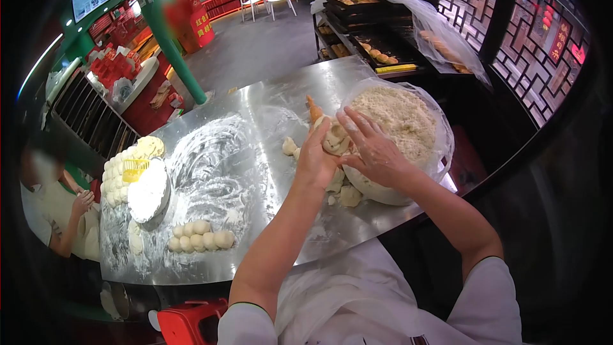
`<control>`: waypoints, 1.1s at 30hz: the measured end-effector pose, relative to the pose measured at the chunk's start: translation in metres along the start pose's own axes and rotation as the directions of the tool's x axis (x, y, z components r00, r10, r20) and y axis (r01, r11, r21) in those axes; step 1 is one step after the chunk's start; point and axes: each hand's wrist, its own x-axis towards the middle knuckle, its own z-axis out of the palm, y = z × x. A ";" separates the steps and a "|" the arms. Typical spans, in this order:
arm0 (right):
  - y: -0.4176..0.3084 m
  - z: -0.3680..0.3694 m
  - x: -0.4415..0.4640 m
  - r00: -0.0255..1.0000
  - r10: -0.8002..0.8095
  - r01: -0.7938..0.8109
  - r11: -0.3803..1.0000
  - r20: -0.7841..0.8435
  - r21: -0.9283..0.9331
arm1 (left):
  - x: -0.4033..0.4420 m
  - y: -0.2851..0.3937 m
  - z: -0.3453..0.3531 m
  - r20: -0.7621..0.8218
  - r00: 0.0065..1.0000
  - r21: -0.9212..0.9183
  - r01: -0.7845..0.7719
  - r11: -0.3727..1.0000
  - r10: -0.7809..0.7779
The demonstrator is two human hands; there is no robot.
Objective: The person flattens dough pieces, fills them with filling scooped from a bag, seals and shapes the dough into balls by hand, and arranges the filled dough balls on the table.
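A round, pale piece of dough (336, 138) sits between my hands above the steel table. My left hand (314, 158) cups it from the left, its fingers curled around the side. From the right my right hand (375, 151) presses against it, fingers fairly straight and thumb reaching toward the left palm. Beside my right hand stands a big bowl lined with clear plastic, heaped with crumbly, pale filling (405, 118). Below my hands lie loose dough lumps (350, 196). Just beyond my left fingers an orange-brown, pointed thing (313, 108) sticks up; its lower part is hidden.
Flour covers much of the steel table (255, 105). At left lie rows of dough balls (199, 237), a bowl of flour (148, 191) and a yellow basket (135, 170). A co-worker (64, 214) stands at the left edge. A rack of baking trays (373, 32) is behind.
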 end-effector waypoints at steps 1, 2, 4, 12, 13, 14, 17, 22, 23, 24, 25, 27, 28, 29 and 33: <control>-0.006 0.007 0.000 0.996 -0.069 0.077 0.987 0.058 -0.144 | -0.002 -0.001 -0.003 -0.012 1.000 -0.006 -0.008 1.000 0.008; -0.012 0.012 0.001 0.995 -0.060 0.075 0.974 0.078 -0.212 | -0.001 -0.003 -0.003 0.020 0.999 0.007 -0.027 1.000 0.027; -0.013 0.010 0.005 0.995 0.015 0.014 0.956 0.096 -0.294 | 0.002 -0.003 0.002 0.037 0.997 0.139 -0.070 0.988 0.065; 0.013 -0.018 -0.011 0.976 0.197 -0.173 0.961 0.093 -0.217 | 0.008 0.003 0.008 0.099 0.994 0.066 -0.045 0.997 0.038; 0.012 -0.016 -0.012 0.985 0.145 -0.140 0.989 0.095 -0.051 | 0.004 0.004 0.009 0.102 0.995 0.031 -0.028 0.999 0.024; 0.010 -0.013 -0.012 0.984 0.140 -0.136 0.990 0.112 -0.043 | -0.001 0.004 0.007 0.100 0.995 -0.005 -0.013 1.000 0.013; -0.010 0.005 -0.004 0.994 0.102 -0.110 0.955 0.044 0.275 | -0.018 -0.004 -0.012 0.205 0.979 0.150 -0.026 0.988 -0.005; -0.058 0.046 -0.012 0.971 0.178 -0.239 0.677 0.161 0.696 | -0.051 -0.023 -0.060 0.129 0.913 0.627 -0.378 0.682 0.387; -0.057 0.064 -0.018 0.957 0.207 -0.287 0.589 0.203 0.756 | -0.057 -0.022 -0.071 0.034 0.937 0.701 -0.271 0.660 0.348; -0.054 0.086 -0.026 0.949 0.246 -0.298 0.516 0.194 0.803 | -0.060 -0.018 -0.091 -0.016 0.967 0.730 -0.162 0.664 0.253; -0.063 0.096 -0.027 0.958 0.218 -0.276 0.506 0.188 0.817 | -0.063 -0.017 -0.104 -0.056 0.989 0.735 -0.053 0.676 0.139; -0.070 0.103 -0.030 0.946 0.193 -0.325 0.597 0.262 0.733 | -0.079 -0.016 -0.121 -0.029 0.994 0.518 -0.072 0.852 0.102; -0.073 0.109 -0.030 0.948 0.187 -0.318 0.599 0.257 0.735 | -0.087 -0.014 -0.125 0.008 0.998 0.261 -0.056 0.964 0.056; -0.076 0.115 -0.031 0.940 0.193 -0.339 0.579 0.280 0.741 | -0.094 -0.015 -0.128 0.009 0.998 0.264 -0.059 0.963 0.058; -0.103 0.122 -0.021 0.840 0.190 -0.543 0.332 0.509 0.772 | -0.117 -0.016 -0.148 -0.085 0.981 0.524 -0.106 0.845 0.176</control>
